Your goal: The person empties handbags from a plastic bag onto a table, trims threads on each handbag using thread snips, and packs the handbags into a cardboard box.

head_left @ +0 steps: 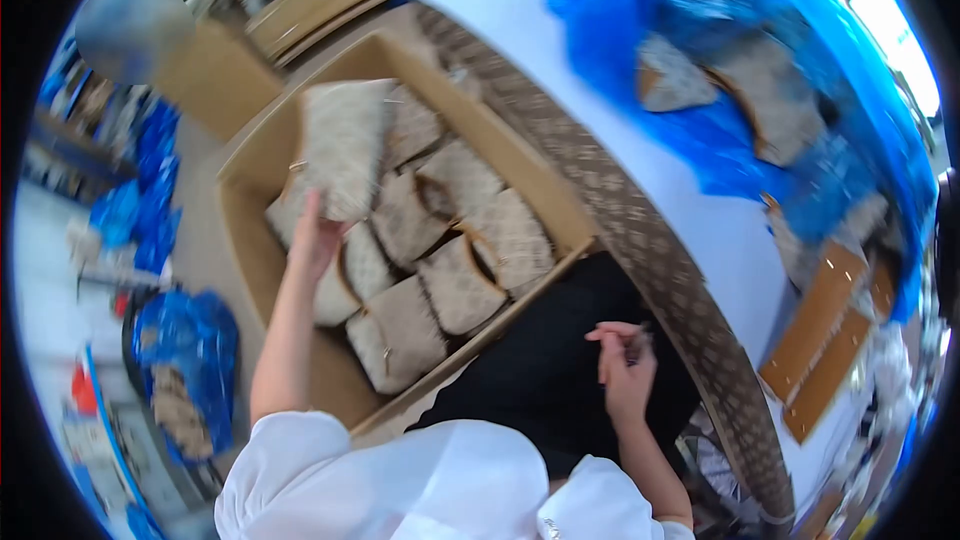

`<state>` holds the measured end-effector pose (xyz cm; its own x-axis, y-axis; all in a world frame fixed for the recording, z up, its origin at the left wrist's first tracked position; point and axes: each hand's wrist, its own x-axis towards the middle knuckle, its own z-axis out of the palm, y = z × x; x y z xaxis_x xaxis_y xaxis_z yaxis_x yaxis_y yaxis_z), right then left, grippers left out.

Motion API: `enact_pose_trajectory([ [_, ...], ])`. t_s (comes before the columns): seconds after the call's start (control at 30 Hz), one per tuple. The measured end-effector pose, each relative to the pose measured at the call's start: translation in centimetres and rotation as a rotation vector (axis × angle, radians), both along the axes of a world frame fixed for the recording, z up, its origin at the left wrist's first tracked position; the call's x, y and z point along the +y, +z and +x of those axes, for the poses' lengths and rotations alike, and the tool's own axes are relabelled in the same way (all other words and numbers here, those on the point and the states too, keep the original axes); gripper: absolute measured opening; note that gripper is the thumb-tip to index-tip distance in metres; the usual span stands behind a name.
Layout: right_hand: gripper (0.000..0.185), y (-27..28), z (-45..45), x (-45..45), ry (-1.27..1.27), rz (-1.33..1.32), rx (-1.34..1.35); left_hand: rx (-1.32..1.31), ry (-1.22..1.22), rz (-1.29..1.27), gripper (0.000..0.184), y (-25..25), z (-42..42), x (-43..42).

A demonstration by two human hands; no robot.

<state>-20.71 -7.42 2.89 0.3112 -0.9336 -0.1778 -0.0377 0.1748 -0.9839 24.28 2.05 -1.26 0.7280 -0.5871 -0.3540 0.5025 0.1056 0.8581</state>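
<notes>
My left hand [318,232] grips the lower end of a beige patterned handbag [345,145] with tan trim, held over the open cardboard box [245,230]. Below it, several similar beige bags [462,285] lie packed side by side in the box, some with curved tan edges showing. My right hand [628,370] is closed above my black-clothed lap, apart from the box. A small dark thing shows between its fingers, too blurred to name.
On my right runs a white-topped table [520,15] with brown patterned material [610,180] along its edge. A blue plastic bag [690,155] of pieces and brown strips [825,340] lie on it. At left stands another blue bag [205,325]; a person [135,30] is behind.
</notes>
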Motion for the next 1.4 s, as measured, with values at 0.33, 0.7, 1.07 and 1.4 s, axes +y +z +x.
enact_pose_trajectory([
  [0.33,0.013,-5.7,-2.9,3.4,0.035,0.214,0.043,-1.513,-0.686,-0.299,0.018,9.9,-17.3,-19.1],
  [0.7,0.012,-6.4,-6.0,3.1,-0.021,0.175,-0.007,-2.452,-0.405,0.311,0.022,13.0,-22.9,-36.4],
  [1.07,0.014,-6.3,-6.4,4.0,-0.038,-0.079,-0.141,-0.416,-0.337,-0.502,0.038,20.1,-17.6,-17.1],
  [1.4,0.014,-5.7,-7.5,5.0,-0.155,-0.118,-0.207,0.152,-0.483,-0.407,0.041,12.6,-22.2,-11.9],
])
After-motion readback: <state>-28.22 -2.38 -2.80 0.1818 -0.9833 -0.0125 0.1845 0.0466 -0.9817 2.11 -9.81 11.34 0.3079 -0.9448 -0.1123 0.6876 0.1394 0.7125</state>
